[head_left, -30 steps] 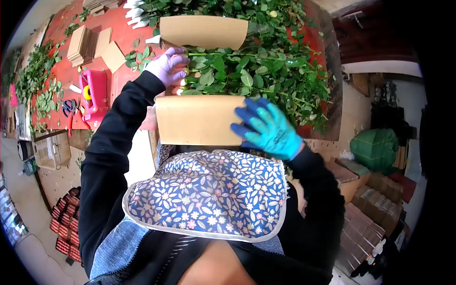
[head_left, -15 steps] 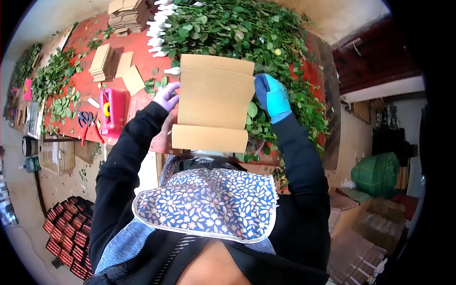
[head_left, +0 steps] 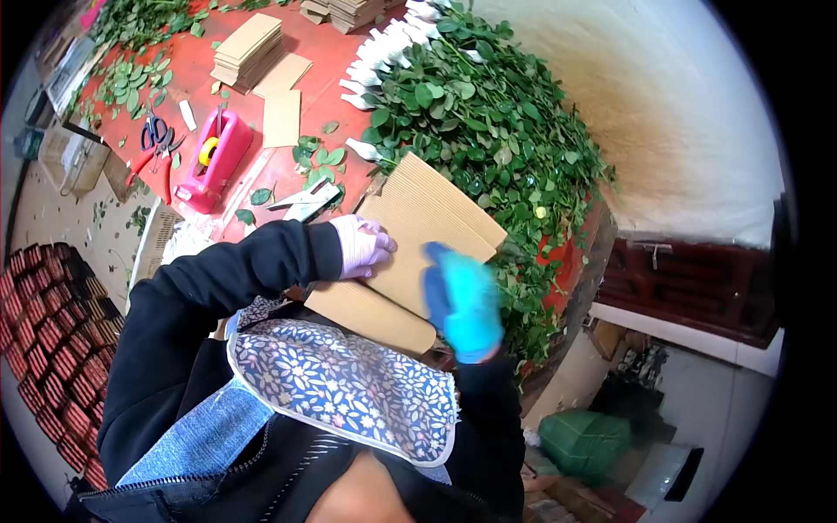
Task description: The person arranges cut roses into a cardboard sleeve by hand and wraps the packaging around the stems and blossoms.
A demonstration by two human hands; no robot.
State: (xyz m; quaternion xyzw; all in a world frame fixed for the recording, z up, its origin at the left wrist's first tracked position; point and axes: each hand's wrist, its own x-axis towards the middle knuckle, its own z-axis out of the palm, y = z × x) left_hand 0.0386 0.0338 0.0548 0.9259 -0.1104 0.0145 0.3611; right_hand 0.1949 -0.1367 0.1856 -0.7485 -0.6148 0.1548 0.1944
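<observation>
A corrugated cardboard sheet point(head_left: 418, 227) lies folded over on the red table, its near flap close to the floral apron. My left hand point(head_left: 363, 247), in a light purple glove, rests on its left part with the fingers curled. Over the right part is my right hand point(head_left: 462, 301), in a blue and turquoise glove, blurred by motion, so its fingers cannot be made out. Beyond the sheet lie many leafy green stems point(head_left: 497, 131) with white-wrapped heads point(head_left: 388, 48). A white and metal tool point(head_left: 307, 200) sits left of the sheet.
On the red table point(head_left: 323, 65) are a pink tape dispenser point(head_left: 214, 166), red-handled cutters point(head_left: 157, 148), stacked cardboard pieces point(head_left: 248, 52) and loose leaves. A pale wall stands at the right. Black and red crates are on the floor at lower left, a green bundle point(head_left: 584, 444) at lower right.
The view has turned. The cardboard, first folded over the stems, now lies tilted with its ribbed face showing. My left hand has moved onto it; my right hand has left its upper right edge.
</observation>
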